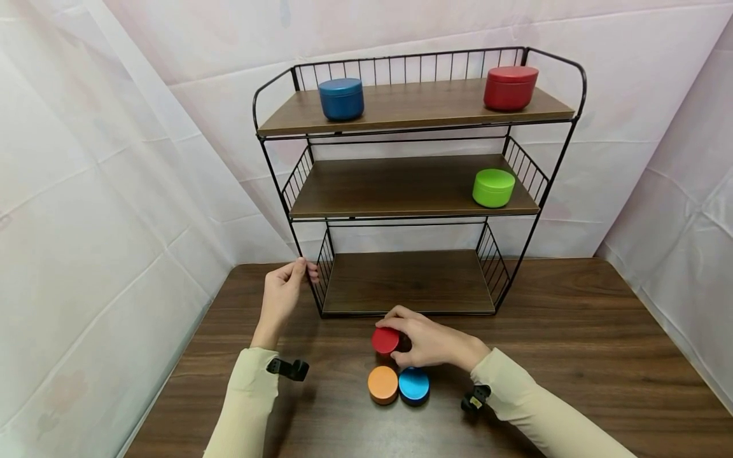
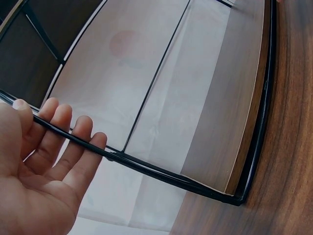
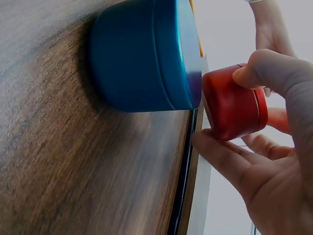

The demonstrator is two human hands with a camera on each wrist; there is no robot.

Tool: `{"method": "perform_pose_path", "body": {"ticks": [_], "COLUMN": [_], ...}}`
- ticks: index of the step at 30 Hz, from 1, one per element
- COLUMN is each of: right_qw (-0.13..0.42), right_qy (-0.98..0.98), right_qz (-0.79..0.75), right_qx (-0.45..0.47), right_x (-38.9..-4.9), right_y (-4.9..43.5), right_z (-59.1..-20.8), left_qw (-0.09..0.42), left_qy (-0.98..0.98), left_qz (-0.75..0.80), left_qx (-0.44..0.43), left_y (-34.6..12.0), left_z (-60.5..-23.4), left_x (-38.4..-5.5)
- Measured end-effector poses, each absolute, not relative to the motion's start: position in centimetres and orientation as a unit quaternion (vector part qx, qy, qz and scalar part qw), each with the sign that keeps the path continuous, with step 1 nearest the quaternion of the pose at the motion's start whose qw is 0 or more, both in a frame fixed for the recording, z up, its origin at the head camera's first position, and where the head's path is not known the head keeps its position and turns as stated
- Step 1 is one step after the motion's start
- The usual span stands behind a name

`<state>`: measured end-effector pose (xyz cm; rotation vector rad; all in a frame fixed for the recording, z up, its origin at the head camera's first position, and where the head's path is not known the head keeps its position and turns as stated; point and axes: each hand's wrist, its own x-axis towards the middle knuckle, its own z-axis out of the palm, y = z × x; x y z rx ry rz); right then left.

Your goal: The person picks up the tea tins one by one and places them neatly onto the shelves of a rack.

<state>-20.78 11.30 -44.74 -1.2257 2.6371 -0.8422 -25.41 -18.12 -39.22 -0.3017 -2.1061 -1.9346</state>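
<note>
My right hand [image 1: 431,340] holds a small round red tin [image 1: 385,341] in front of the rack's bottom shelf. In the right wrist view the thumb presses one side of the red tin [image 3: 232,103] and the fingers curl round the other. An orange tin [image 1: 382,384] and a light blue tin [image 1: 413,385] stand side by side on the table, just nearer than the red one. My left hand [image 1: 282,291] grips the front left post of a black wire rack [image 1: 409,313]. In the left wrist view its fingers [image 2: 83,129] lie behind the thin metal post [image 2: 146,167], thumb in front.
A dark blue tin [image 1: 342,99] and a larger red tin [image 1: 511,88] stand on the top shelf [image 1: 424,102], at left and right. A green tin [image 1: 494,188] sits at the right of the middle shelf [image 1: 395,184]. White cloth [image 1: 114,159] hangs behind the wooden table [image 1: 601,356].
</note>
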Motion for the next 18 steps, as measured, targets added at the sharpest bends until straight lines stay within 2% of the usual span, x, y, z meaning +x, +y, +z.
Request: {"method": "perform_pose_path", "body": {"ticks": [18], "right_qw": [0.036], "right_qy": [0.839], "right_qz": [-0.335], "right_qx": [-0.426], "right_x": [-20.97], "right_y": [11.9], "right_z": [-44.7], "left_qw": [0.13], "left_qy": [-0.72], "left_qz": [-0.673], "left_qx": [-0.108], "left_y": [-18.18], "left_z": [-39.32], "left_x": [-25.54]}}
